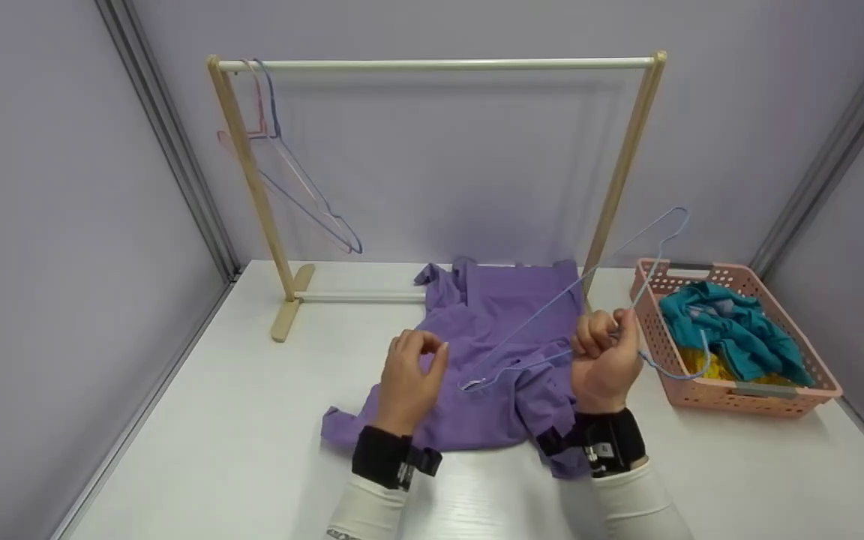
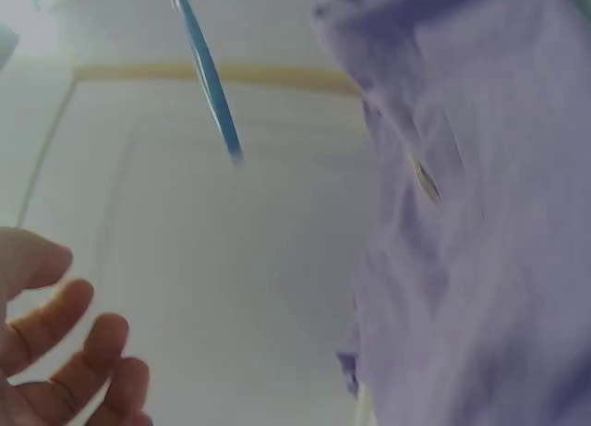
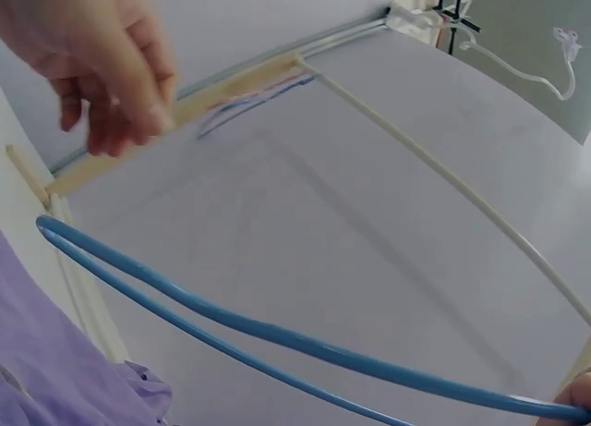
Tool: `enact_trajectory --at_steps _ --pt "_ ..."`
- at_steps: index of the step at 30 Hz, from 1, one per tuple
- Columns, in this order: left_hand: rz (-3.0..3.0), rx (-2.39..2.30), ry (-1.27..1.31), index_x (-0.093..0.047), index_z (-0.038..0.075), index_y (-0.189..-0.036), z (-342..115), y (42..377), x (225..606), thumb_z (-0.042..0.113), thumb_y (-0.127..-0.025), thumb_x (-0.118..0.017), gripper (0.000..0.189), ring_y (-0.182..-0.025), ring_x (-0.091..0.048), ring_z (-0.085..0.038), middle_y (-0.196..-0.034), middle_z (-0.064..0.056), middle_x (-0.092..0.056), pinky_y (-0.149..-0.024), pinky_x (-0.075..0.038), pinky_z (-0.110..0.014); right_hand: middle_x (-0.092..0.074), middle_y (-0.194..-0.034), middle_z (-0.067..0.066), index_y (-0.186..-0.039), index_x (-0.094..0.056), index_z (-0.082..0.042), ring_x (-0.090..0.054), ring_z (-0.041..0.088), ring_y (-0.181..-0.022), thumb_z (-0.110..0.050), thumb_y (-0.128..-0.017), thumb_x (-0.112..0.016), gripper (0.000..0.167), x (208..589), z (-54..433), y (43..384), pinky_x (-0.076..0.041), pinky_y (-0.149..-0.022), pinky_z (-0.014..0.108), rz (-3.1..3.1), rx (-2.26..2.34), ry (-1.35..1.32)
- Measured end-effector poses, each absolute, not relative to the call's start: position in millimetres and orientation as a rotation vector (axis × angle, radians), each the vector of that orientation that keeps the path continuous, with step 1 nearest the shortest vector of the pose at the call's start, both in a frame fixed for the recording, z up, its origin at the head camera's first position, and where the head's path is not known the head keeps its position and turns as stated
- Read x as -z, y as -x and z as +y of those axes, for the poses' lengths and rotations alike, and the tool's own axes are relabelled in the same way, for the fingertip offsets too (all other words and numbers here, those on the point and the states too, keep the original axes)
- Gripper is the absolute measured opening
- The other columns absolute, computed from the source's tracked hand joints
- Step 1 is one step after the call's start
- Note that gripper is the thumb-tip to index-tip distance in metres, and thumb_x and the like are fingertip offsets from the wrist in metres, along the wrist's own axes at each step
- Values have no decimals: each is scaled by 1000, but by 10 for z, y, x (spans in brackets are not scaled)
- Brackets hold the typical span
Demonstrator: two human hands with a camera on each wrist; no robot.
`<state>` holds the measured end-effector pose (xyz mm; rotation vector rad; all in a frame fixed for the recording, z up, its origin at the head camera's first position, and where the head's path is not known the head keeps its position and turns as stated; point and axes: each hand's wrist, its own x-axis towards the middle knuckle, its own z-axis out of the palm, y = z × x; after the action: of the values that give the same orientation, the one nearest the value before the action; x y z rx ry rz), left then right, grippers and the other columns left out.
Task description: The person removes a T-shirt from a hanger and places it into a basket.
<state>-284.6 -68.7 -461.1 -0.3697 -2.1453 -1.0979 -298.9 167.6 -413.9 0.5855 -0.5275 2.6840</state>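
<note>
My right hand grips a light-blue wire hanger near its neck, holding it tilted above the purple shirt. The hook points right, toward the basket. In the right wrist view, the fingers at the lower right edge pinch the blue hanger. My left hand hovers over the shirt, fingers loosely bent and thumb apart from them, with nothing in it. Part of the hanger shows above the left fingers in the left wrist view. The shirt lies rumpled on the table, and a small white label shows on it.
A wooden-ended rack stands at the back, with a pink hanger and a blue hanger at its left end. At right, a pink basket holds teal cloth and yellow cloth. Walls enclose the white table.
</note>
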Motion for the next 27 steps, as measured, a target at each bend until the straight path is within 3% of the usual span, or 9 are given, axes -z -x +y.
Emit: enact_trajectory --at_steps 5,9,13,17,21,24,27 --pt "-2142 1166 684 -67 3 -97 -482 2763 4566 11 -101 -64 10 -88 -65 -22 -92 -9 -66 -78 -56 -32 -9 -67 0 -82 -30 -14 -5 14 -56 -23 -114 -14 37 4211 1460 2958 -2 -55 26 -726 -2650 -587" --pt "-2354 1155 805 -71 5 -96 -388 2704 4577 21 -105 -61 20 -78 -62 -12 -86 -5 -68 -73 -54 -24 -9 -68 1 -82 -28 -15 -5 15 -57 -23 -114 -13 37 4228 1379 2927 -2 -55 27 -757 -2660 -614" --pt "-2483 1163 800 -63 9 -82 -362 2698 4611 30 -105 -59 31 -63 -45 -3 -70 6 -52 -60 -40 -17 -9 -69 1 -83 -29 -14 -6 15 -58 -23 -114 -11 37 4210 1382 2906 -3 -57 27 -701 -2714 -673" --pt "-2465 1190 783 -52 9 -78 -378 2704 4607 30 -106 -59 35 -59 -37 -2 -67 10 -37 -56 -30 -16 -11 -72 1 -83 -29 -12 -9 15 -61 -22 -114 -11 37 4199 1411 2909 -7 -61 27 -711 -2741 -727" --pt "-2444 1214 755 -49 9 -77 -421 2700 4575 29 -106 -58 37 -58 -36 -2 -66 10 -36 -55 -29 -16 -23 -73 0 -88 -32 -11 -26 14 -62 -16 -113 -24 27 4174 1413 2906 -25 -61 23 -937 -2676 -629" --pt "-2424 1303 717 -48 8 -75 -464 2700 4549 28 -106 -58 39 -59 -37 -2 -67 10 -38 -56 -29 -17 -45 -79 -2 -105 -37 -10 -49 12 -73 -8 -109 -38 5 4143 1442 2905 -45 -70 22 -1162 -2625 -545" --pt "-2382 1421 658 -45 7 -73 -513 2708 4522 26 -107 -57 41 -59 -35 -1 -67 9 -36 -57 -29 -17 -61 -97 -1 -127 -37 -8 -62 12 -90 -3 -104 -47 25 4135 1511 2927 -52 -80 24 -1451 -2520 -499"
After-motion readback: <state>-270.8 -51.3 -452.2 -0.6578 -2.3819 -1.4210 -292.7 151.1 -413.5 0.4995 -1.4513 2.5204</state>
